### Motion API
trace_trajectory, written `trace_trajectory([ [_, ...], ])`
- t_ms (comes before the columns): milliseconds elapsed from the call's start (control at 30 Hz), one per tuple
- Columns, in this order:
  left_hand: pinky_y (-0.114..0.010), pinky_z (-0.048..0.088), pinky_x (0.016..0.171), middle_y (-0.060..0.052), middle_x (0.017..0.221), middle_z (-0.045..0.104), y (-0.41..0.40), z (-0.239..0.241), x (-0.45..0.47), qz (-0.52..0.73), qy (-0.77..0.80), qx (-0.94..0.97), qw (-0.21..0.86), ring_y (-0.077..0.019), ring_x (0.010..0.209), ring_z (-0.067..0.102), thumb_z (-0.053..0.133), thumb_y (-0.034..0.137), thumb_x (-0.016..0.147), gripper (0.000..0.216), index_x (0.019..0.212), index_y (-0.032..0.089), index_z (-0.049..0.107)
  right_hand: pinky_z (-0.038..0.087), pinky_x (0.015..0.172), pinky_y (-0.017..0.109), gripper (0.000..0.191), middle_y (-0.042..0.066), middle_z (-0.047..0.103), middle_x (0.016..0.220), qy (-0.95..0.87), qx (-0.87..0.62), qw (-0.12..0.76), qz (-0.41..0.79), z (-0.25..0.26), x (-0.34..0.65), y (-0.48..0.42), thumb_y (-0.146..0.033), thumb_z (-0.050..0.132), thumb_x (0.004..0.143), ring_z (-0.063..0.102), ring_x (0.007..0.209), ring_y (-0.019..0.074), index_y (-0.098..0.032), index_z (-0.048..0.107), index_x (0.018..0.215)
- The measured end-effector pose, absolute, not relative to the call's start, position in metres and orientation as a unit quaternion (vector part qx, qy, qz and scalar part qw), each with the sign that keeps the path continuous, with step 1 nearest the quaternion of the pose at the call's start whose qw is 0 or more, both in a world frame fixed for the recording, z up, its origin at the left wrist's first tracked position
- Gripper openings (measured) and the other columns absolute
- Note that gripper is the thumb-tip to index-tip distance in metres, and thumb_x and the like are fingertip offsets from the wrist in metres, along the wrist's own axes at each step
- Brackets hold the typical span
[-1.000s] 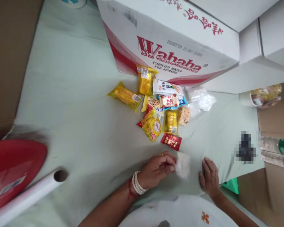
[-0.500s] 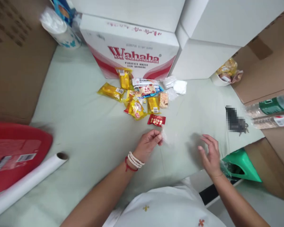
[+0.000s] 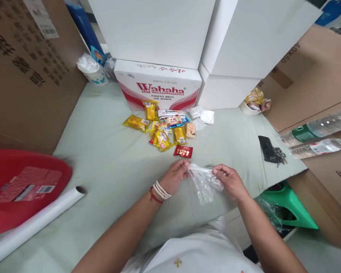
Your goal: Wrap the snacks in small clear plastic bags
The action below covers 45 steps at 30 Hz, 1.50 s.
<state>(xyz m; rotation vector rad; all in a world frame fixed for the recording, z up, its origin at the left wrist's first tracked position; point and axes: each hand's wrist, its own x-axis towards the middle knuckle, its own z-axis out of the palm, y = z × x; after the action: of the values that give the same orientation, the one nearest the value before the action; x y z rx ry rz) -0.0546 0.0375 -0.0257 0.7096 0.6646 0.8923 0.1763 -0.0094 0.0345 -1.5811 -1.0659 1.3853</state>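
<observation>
A clear plastic bag (image 3: 203,185) is stretched between my two hands, low over the green cloth. My left hand (image 3: 176,176), with white beads and a red cord at the wrist, pinches its left side. Closed on the bag's right edge is my right hand (image 3: 230,182). Just beyond my left hand lies a small red wrapped snack (image 3: 183,151). Behind it is a pile of packaged snacks: yellow packets (image 3: 136,123), a beige wrapped bar (image 3: 172,120) and a clear-wrapped piece (image 3: 190,130). Crumpled white and clear wrappers (image 3: 207,116) sit to the pile's right.
A Wahaha water carton (image 3: 159,85) stands behind the snacks, beside white boxes (image 3: 230,91). Plastic bottles (image 3: 315,131), a phone (image 3: 267,148) and keys (image 3: 280,156) are at right. A red container (image 3: 25,185) and white roll (image 3: 36,223) lie left; a green stool (image 3: 295,212) stands below right.
My right hand has come left from its spread, empty pose and gripped the plastic bag. The bag, formerly bunched at my left hand, is now spread between both. The view has tilted up.
</observation>
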Motion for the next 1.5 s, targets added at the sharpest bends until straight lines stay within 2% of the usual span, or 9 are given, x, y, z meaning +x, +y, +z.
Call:
trace_trajectory([
  [233, -0.031, 0.052, 0.081, -0.002, 0.090, 0.065, 0.032, -0.031, -0.051, 0.385, 0.333, 0.402, 0.761, -0.0151, 0.085, 0.064, 0.096, 0.037, 0.059, 0.049, 0.089, 0.018, 0.062, 0.031, 0.053, 0.024, 0.046, -0.004, 0.055, 0.061, -0.301, -0.602, 0.450, 0.587, 0.045, 0.151, -0.011, -0.057, 0.091, 0.063, 0.042, 0.054, 0.0104, -0.020, 0.066, 0.075],
  [567, -0.027, 0.054, 0.061, -0.003, 0.081, 0.061, 0.023, -0.016, -0.049, 0.382, 0.337, 0.397, 0.764, -0.0141, 0.072, 0.060, 0.077, 0.069, 0.072, 0.057, 0.085, 0.015, 0.067, 0.034, 0.054, 0.025, 0.048, -0.002, 0.057, 0.064, -0.335, -0.617, 0.463, 0.541, 0.066, 0.131, -0.017, -0.056, 0.093, 0.059, 0.045, 0.057, 0.0119, -0.020, 0.067, 0.076],
  [733, -0.032, 0.055, 0.076, -0.001, 0.078, 0.061, 0.027, -0.025, -0.050, 0.407, 0.337, 0.405, 0.746, -0.0127, 0.073, 0.059, 0.087, 0.052, 0.068, 0.045, 0.077, 0.015, 0.065, 0.038, 0.052, 0.025, 0.046, 0.000, 0.061, 0.067, -0.335, -0.597, 0.434, 0.586, 0.068, 0.128, -0.015, -0.053, 0.092, 0.061, 0.049, 0.057, 0.0130, -0.020, 0.067, 0.080],
  [833, -0.035, 0.056, 0.084, -0.005, 0.099, 0.064, 0.028, -0.028, -0.051, 0.452, 0.363, 0.405, 0.707, -0.0165, 0.092, 0.061, 0.085, 0.046, 0.073, 0.040, 0.093, 0.018, 0.064, 0.037, 0.047, 0.023, 0.044, 0.000, 0.059, 0.066, -0.304, -0.591, 0.442, 0.602, 0.077, 0.143, -0.009, -0.049, 0.094, 0.060, 0.048, 0.054, 0.0116, -0.020, 0.066, 0.077],
  [967, -0.043, 0.047, 0.108, -0.012, 0.137, 0.056, 0.023, -0.029, -0.048, 0.476, 0.384, 0.473, 0.634, -0.0248, 0.128, 0.054, 0.088, 0.033, 0.071, 0.064, 0.128, 0.025, 0.060, 0.035, 0.045, 0.020, 0.039, -0.001, 0.059, 0.067, -0.266, -0.560, 0.410, 0.669, 0.087, 0.150, -0.006, -0.044, 0.095, 0.062, 0.048, 0.053, 0.0096, -0.020, 0.067, 0.075],
  [1067, -0.046, 0.038, 0.117, -0.014, 0.139, 0.058, 0.019, -0.029, -0.047, 0.434, 0.354, 0.528, 0.639, -0.0281, 0.134, 0.052, 0.084, 0.036, 0.077, 0.050, 0.122, 0.022, 0.068, 0.041, 0.052, 0.020, 0.036, 0.000, 0.063, 0.070, -0.268, -0.518, 0.360, 0.729, 0.093, 0.141, -0.007, -0.043, 0.095, 0.064, 0.052, 0.056, 0.0091, -0.018, 0.071, 0.078],
  [1233, -0.042, 0.046, 0.105, -0.011, 0.111, 0.072, 0.018, -0.025, -0.048, 0.395, 0.314, 0.524, 0.686, -0.0259, 0.112, 0.063, 0.078, 0.055, 0.081, 0.043, 0.101, 0.017, 0.073, 0.039, 0.051, 0.020, 0.034, 0.001, 0.064, 0.070, -0.292, -0.479, 0.345, 0.753, 0.108, 0.134, -0.002, -0.042, 0.092, 0.066, 0.052, 0.056, 0.0088, -0.018, 0.072, 0.077],
  [1367, -0.033, 0.051, 0.083, -0.002, 0.079, 0.066, 0.017, -0.021, -0.047, 0.390, 0.306, 0.450, 0.743, -0.0170, 0.080, 0.062, 0.076, 0.062, 0.080, 0.047, 0.085, 0.017, 0.063, 0.039, 0.052, 0.022, 0.039, 0.000, 0.062, 0.068, -0.350, -0.509, 0.336, 0.711, 0.115, 0.151, 0.023, -0.048, 0.091, 0.065, 0.051, 0.055, 0.0100, -0.018, 0.071, 0.078],
  [1500, -0.024, 0.044, 0.060, 0.006, 0.065, 0.049, 0.017, -0.022, -0.045, 0.429, 0.354, 0.382, 0.738, -0.0092, 0.059, 0.046, 0.077, 0.062, 0.078, 0.047, 0.085, 0.019, 0.058, 0.045, 0.057, 0.026, 0.044, 0.002, 0.063, 0.076, -0.483, -0.639, 0.359, 0.479, 0.117, 0.176, 0.049, -0.056, 0.085, 0.068, 0.056, 0.063, 0.0142, -0.019, 0.070, 0.089],
])
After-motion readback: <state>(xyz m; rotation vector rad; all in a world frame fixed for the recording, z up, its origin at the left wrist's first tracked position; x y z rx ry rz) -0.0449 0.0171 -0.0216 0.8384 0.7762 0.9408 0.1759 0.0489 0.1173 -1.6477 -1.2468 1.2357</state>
